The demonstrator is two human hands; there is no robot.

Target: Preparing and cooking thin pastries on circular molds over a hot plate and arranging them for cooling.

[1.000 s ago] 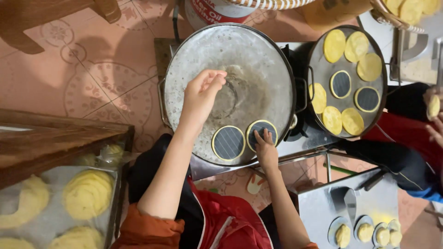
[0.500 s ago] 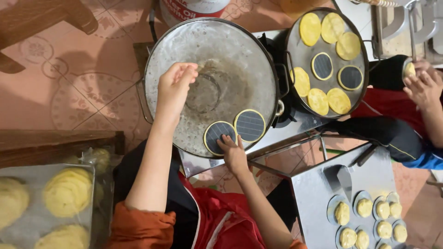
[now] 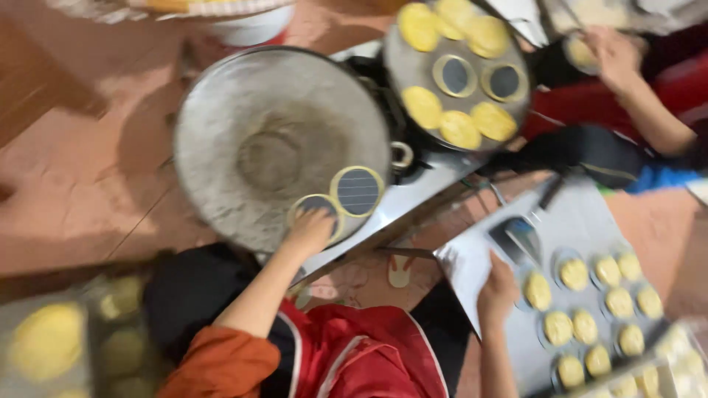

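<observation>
Resting hand: the left hand (image 3: 311,230) lies fingers-down on the nearer round yellow-rimmed metal ring mould (image 3: 316,210), pressing its rim; fingers together, not pinching.
Ring position: that mould sits on the near edge of the large round grey floured griddle (image 3: 273,140), touching a second yellow-rimmed ring mould (image 3: 357,191) just to its right.
Other hand: the right hand (image 3: 498,289) grips the near left edge of the flat silver metal tray (image 3: 568,221), fingers curled over the rim.
Tray contents: small round yellow dough cakes (image 3: 590,324) in rows, with a dark metal spatula (image 3: 525,234) at the far end.
Second pan: a dark round griddle (image 3: 459,66) just beside the floured one holds yellow flat cakes (image 3: 457,129) and two empty rings (image 3: 479,77).
Beyond: another person's hand (image 3: 616,51) at upper right holds something small, too blurred to tell.
Near left: blurred yellow cakes on a tray (image 3: 48,343).
</observation>
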